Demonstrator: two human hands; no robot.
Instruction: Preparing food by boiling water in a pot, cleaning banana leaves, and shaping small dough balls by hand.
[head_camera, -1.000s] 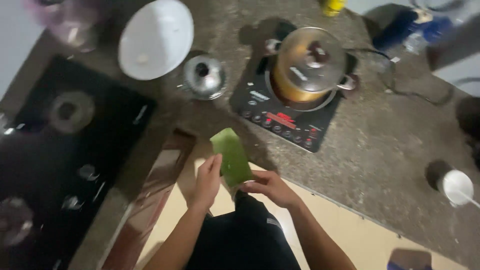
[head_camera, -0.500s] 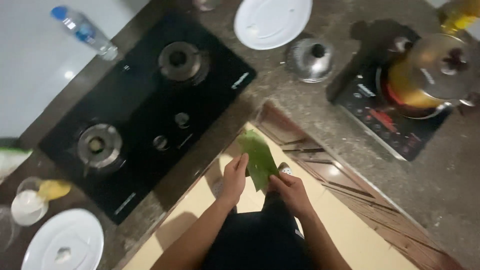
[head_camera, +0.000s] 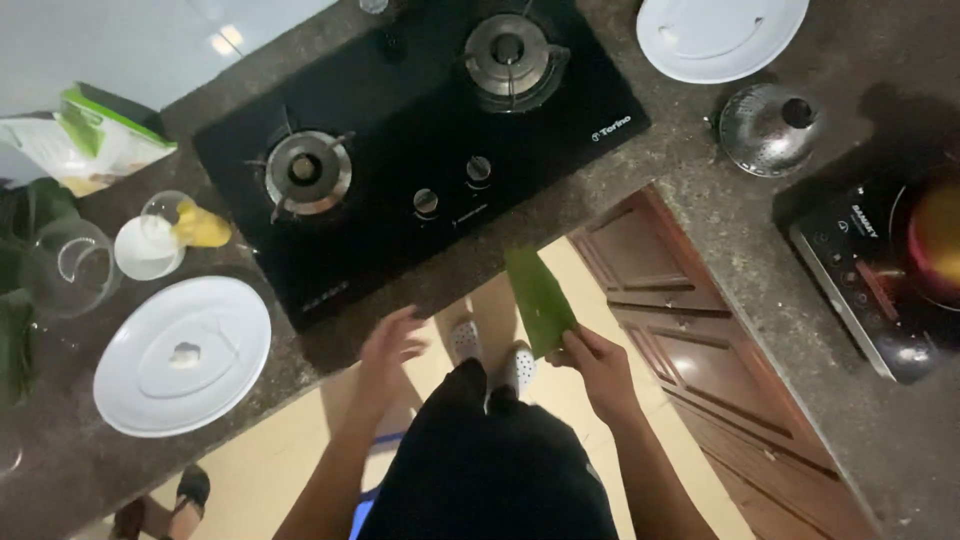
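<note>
My right hand (head_camera: 598, 368) pinches the near end of a long green leaf (head_camera: 538, 298), which points up toward the front edge of the black two-burner gas hob (head_camera: 420, 140). My left hand (head_camera: 385, 345) hangs free just left of it, fingers apart and holding nothing. Both hands are over the floor in front of the dark stone counter (head_camera: 700, 190). Below them I see my dark clothing and light shoes.
A white plate (head_camera: 182, 355) with a small white lump sits on the counter at left, beside a glass bowl (head_camera: 70, 265), a small dish with something yellow (head_camera: 170, 235) and a packet (head_camera: 90, 140). Another white plate (head_camera: 720, 35), a metal lid (head_camera: 768, 128) and an induction cooker (head_camera: 880, 270) lie right. Brown cabinet doors (head_camera: 700, 350) stand below.
The view has swung left from the induction cooker to the gas hob and left counter. My left hand has come off the leaf; only the right hand holds it now.
</note>
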